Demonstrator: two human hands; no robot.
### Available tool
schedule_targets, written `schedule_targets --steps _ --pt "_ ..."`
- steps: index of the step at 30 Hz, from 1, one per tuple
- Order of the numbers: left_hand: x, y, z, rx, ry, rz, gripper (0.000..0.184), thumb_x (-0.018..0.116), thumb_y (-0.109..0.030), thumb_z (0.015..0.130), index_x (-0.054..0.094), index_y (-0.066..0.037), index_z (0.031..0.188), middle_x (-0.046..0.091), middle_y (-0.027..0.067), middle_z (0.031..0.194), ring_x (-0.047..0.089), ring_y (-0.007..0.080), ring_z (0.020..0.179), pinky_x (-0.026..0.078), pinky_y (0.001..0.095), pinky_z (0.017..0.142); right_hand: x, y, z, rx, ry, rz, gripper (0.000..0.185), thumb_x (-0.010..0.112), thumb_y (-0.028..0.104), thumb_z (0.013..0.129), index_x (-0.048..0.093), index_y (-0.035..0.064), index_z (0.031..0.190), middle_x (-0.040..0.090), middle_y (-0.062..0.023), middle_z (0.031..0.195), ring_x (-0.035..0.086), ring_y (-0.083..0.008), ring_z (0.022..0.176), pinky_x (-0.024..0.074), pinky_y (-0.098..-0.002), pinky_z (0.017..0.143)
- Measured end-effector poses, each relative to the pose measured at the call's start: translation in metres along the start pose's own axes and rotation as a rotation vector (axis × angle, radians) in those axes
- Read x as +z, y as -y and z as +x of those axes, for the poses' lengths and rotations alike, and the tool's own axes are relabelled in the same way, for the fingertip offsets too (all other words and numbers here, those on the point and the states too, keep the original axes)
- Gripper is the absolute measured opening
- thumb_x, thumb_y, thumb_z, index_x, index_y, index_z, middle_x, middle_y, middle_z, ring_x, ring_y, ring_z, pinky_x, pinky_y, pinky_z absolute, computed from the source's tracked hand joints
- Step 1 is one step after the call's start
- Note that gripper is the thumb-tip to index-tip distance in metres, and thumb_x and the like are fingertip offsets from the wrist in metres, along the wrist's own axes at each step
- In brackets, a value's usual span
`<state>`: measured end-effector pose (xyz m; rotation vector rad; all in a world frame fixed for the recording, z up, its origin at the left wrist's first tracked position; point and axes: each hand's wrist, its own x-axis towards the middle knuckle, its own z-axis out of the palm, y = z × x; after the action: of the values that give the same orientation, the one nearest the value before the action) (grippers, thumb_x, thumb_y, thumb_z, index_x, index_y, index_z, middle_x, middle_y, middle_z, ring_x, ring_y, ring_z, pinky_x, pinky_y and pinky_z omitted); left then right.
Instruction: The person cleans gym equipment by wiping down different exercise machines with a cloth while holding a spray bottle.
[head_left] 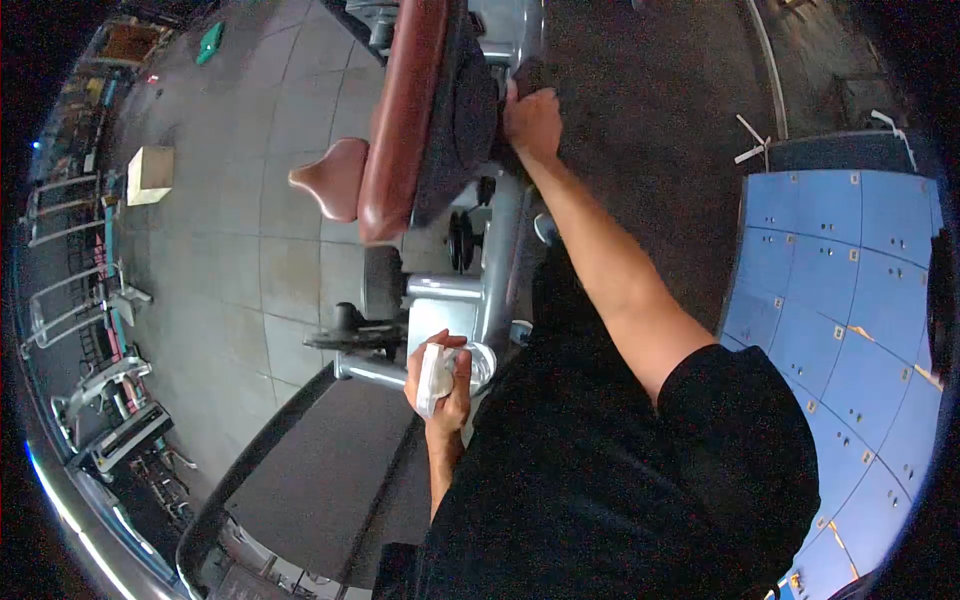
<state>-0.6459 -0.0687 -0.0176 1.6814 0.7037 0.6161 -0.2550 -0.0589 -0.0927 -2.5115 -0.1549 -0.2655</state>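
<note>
In my left hand [447,395] is a spray bottle [432,380] with a white head and a clear body, seen from above with the fingers wrapped round it. My right hand [533,122] reaches forward to the dark side of a padded exercise machine, beside its grey metal frame [507,250]. Its fingers curl around or against something dark that I cannot make out. Left of that hand runs the machine's long reddish-brown pad [405,110], with a smaller brown pad [335,180] next to it.
Blue lockers [800,270] stand on the right. A black treadmill-like deck [320,470] lies at the lower left, near my left hand. On the tiled floor farther left are a pale box [150,175] and a green object [210,43]. More gym equipment [125,420] lines the left edge.
</note>
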Motion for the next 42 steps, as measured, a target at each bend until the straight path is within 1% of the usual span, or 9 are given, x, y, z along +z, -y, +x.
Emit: schedule_targets --steps 8,10,14,16,17,22,28,37,42 --pt "0.053 -0.021 0.054 0.000 0.042 0.141 0.028 0.073 -0.022 0.092 0.067 -0.001 0.109 0.073 0.0143 0.096 0.071 0.0256 0.083 0.054 0.0345 0.076 0.050 0.003 0.176 0.011 0.041 -0.145 0.070 0.062 0.054 0.091 0.058 -0.0143 0.109 0.067 -0.0298 0.100 0.068 -0.0437 0.095 0.0548 -0.0520 0.085" --pt "0.056 0.003 0.052 0.127 0.121 0.260 0.021 0.073 -0.017 0.089 0.070 -0.003 0.104 0.073 0.0141 0.092 0.070 0.0258 0.078 0.053 0.0349 0.071 0.057 0.000 0.210 -0.050 0.116 -0.193 0.076 0.040 0.060 0.099 0.070 -0.0094 0.107 0.068 -0.0312 0.110 0.067 -0.0450 0.104 0.0535 -0.0528 0.090" --pt "0.059 0.066 0.009 0.103 0.167 0.209 0.020 0.072 -0.014 0.086 0.071 -0.004 0.104 0.072 0.0142 0.089 0.069 0.0264 0.075 0.052 0.0347 0.068 0.087 -0.006 0.278 -0.119 0.140 -0.204 0.076 0.045 0.062 0.096 0.069 -0.0098 0.107 0.066 -0.0310 0.115 0.066 -0.0465 0.107 0.0534 -0.0509 0.091" --pt "0.076 0.011 0.041 -0.078 0.191 0.218 0.023 0.073 -0.013 0.086 0.070 -0.003 0.106 0.073 0.0140 0.088 0.070 0.0273 0.073 0.053 0.0350 0.067 0.093 0.009 0.297 0.042 0.141 -0.138 0.065 0.047 0.057 0.099 0.072 -0.0021 0.110 0.069 -0.0262 0.116 0.066 -0.0428 0.109 0.0527 -0.0498 0.094" --pt "0.093 -0.037 0.079 0.130 -0.025 0.143 0.027 0.073 -0.013 0.084 0.068 -0.001 0.109 0.074 0.0141 0.090 0.071 0.0277 0.075 0.054 0.0349 0.069 0.093 0.013 0.305 0.041 0.147 -0.152 0.065 0.044 0.057 0.099 0.073 -0.0002 0.108 0.070 -0.0257 0.114 0.066 -0.0427 0.108 0.0525 -0.0504 0.094" --pt "0.090 -0.041 0.049 0.026 -0.081 0.116 0.031 0.074 -0.011 0.083 0.066 0.001 0.111 0.075 0.0151 0.093 0.073 0.0277 0.080 0.056 0.0346 0.073 0.082 0.015 0.303 -0.039 0.204 -0.211 0.066 0.041 0.057 0.100 0.075 0.0009 0.102 0.071 -0.0246 0.112 0.067 -0.0424 0.106 0.0534 -0.0514 0.091" --pt "0.051 -0.025 0.003 0.044 -0.016 0.048 0.035 0.074 -0.019 0.091 0.063 0.002 0.116 0.075 0.0140 0.095 0.072 0.0228 0.081 0.055 0.0325 0.075 0.070 -0.022 0.166 -0.127 -0.129 0.020 0.076 0.066 0.059 0.085 0.060 -0.0137 0.107 0.064 -0.0332 0.108 0.065 -0.0473 0.102 0.0525 -0.0532 0.091" --pt "-0.024 -0.015 -0.040 0.156 0.059 0.099 0.033 0.074 -0.018 0.091 0.063 0.001 0.117 0.074 0.0110 0.094 0.069 0.0177 0.080 0.054 0.0307 0.075 -0.041 -0.040 -0.234 -0.376 -0.038 0.019 0.085 0.064 0.038 0.094 0.029 -0.0256 0.138 0.046 -0.0433 0.127 0.053 -0.0498 0.117 0.0445 -0.0495 0.102" --pt "-0.038 0.006 -0.037 0.092 0.046 0.051 0.033 0.074 -0.016 0.091 0.063 0.001 0.117 0.074 0.0106 0.096 0.068 0.0166 0.083 0.054 0.0305 0.077 -0.051 -0.033 -0.262 -0.106 0.133 0.134 0.079 0.059 0.035 0.098 0.029 -0.0277 0.136 0.046 -0.0437 0.127 0.051 -0.0525 0.119 0.0436 -0.0491 0.104"
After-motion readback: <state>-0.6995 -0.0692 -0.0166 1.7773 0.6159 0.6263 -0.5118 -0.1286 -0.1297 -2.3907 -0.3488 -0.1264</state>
